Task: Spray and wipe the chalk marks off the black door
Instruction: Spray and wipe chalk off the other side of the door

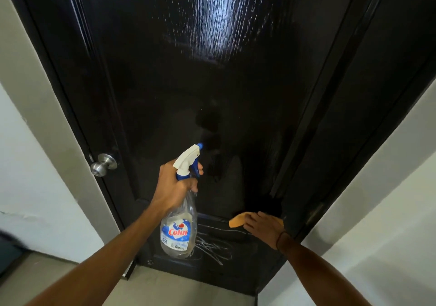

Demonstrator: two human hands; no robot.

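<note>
The black door fills the view, glossy, with wet spray droplets high up. White chalk scribbles mark its lower panel. My left hand grips the neck of a clear spray bottle with a white and blue trigger head, nozzle pointed at the door. My right hand presses an orange cloth flat against the door low down, just right of and above the scribbles.
A silver door knob sticks out at the door's left edge. Pale walls flank the black door frame on both sides. A beige floor lies below.
</note>
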